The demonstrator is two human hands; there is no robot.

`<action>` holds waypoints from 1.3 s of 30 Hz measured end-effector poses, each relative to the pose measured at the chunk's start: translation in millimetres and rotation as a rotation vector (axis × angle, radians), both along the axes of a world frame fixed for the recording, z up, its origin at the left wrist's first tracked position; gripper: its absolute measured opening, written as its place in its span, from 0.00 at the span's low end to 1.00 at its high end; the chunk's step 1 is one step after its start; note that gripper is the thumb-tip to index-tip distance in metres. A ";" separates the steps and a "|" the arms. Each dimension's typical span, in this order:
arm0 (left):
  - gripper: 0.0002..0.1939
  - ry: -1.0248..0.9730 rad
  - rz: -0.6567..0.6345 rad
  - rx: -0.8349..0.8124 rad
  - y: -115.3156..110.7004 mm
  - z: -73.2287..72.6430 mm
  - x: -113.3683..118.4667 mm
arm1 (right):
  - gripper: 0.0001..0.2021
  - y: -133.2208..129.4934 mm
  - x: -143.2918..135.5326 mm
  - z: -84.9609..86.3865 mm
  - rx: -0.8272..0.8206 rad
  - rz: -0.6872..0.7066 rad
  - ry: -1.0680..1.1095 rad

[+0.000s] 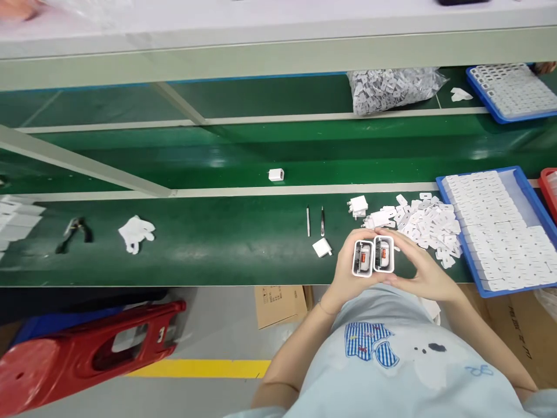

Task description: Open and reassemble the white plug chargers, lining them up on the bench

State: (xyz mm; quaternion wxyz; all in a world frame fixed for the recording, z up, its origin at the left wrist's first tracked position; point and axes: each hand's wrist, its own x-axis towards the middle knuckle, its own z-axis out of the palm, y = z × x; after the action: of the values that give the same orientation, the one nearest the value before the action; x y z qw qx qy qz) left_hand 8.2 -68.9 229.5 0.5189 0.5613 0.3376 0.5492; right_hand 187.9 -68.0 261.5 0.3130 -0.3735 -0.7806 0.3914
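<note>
My left hand (pixel 343 273) is closed around a white charger housing (pixel 362 258) with its open end up, dark parts and a red piece showing inside. A second charger housing (pixel 383 253), alike and pressed side by side with the first, is gripped between the thumb and fingers of my right hand (pixel 420 270). Just beyond my hands lie several assembled white chargers (pixel 357 205) and a heap of small white cover plates (pixel 429 226). To the left, a single charger (pixel 322 248) rests below a pen-like tool (pixel 308 222) and a pair of tweezers (pixel 322 222).
On the right, a blue tray (pixel 517 232) holds rows of white pieces. A green conveyor (pixel 217 157) runs behind, carrying one charger (pixel 275 174). A bag of small parts (pixel 391 90), a white glove (pixel 136 233) and a red stool (pixel 87 360) are around.
</note>
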 end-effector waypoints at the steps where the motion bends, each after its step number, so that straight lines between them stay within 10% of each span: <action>1: 0.35 0.005 0.034 0.049 1.0 -8.6 3.3 | 0.33 -1.1 -1.2 -7.1 0.004 -0.033 0.001; 6: 0.31 0.287 -0.130 0.049 -0.5 -79.0 13.1 | 0.22 -7.5 8.6 -80.9 -0.087 -0.278 -0.033; 11: 0.34 0.434 -0.311 -0.108 -12.0 -161.3 14.5 | 0.17 -20.3 20.6 -165.1 -0.254 -0.276 -0.104; 15: 0.36 0.469 -0.310 -0.225 -17.8 -200.0 11.1 | 0.20 -20.5 17.2 -200.4 -0.359 -0.218 -0.159; 28: 0.35 0.612 -0.232 -0.398 -13.7 -177.7 -15.9 | 0.33 -9.1 20.5 -207.2 -0.495 -0.037 -0.332; 39: 0.31 0.622 0.018 -0.633 -23.8 -185.4 21.9 | 0.36 24.6 3.3 -176.3 -0.336 0.271 -0.432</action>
State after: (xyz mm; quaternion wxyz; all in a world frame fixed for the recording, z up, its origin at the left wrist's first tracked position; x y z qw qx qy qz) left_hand 30.1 -92.7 44.1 0.5340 0.5104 0.6341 0.2285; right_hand 191.2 -43.4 85.2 0.0186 -0.3872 -0.7962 0.4645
